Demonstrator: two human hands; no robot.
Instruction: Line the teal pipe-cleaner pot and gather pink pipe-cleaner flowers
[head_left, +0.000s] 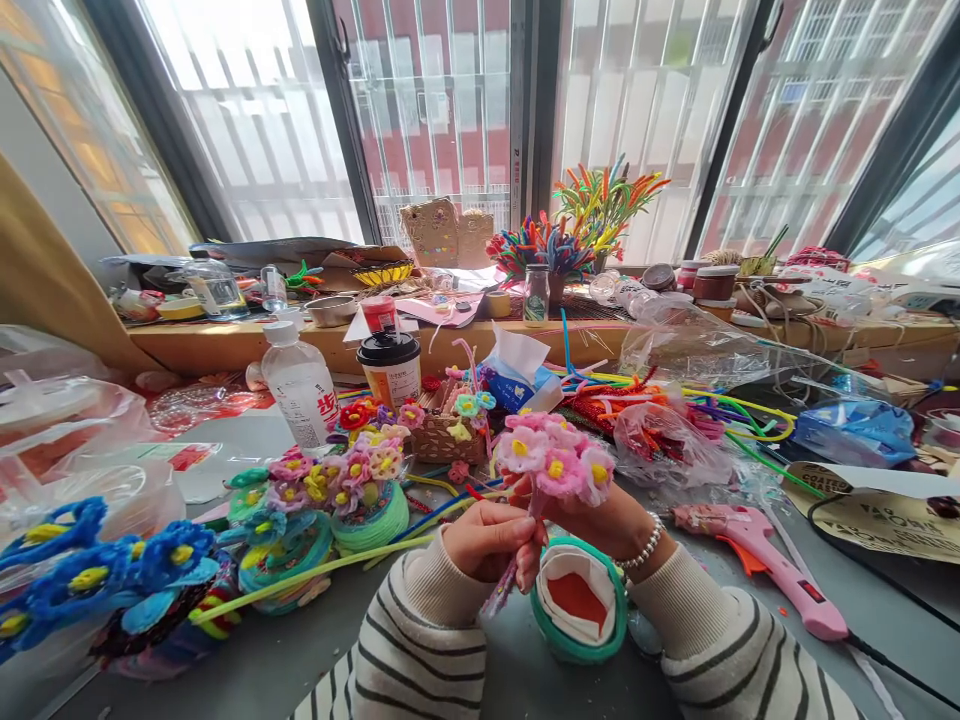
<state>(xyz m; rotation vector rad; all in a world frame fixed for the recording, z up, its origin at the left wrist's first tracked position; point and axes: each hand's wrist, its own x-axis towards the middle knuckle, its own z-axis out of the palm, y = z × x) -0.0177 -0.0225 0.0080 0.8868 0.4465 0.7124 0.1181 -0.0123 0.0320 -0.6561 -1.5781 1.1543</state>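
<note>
Just above the grey table I hold a bouquet of pink fuzzy pipe-cleaner flowers [556,467] with yellow centres. The fingers of my left hand [491,540] are closed around its bundled stems, whose lower ends poke out below the hand. My right hand [600,520], with a beaded bracelet at the wrist, curls behind the blossoms and supports them from below; the flowers hide most of its fingers. Under the hands stands a round green pot [616,625] with a white lining and red inside its opening.
A pink glue gun [780,565] with a black cord lies at right. Blue pipe-cleaner flowers [112,565] and small flower pots [371,520] stand left, near a plastic bottle [296,385] and lidded cup [390,368]. Loose pipe cleaners [600,400] and plastic bags [667,445] lie behind.
</note>
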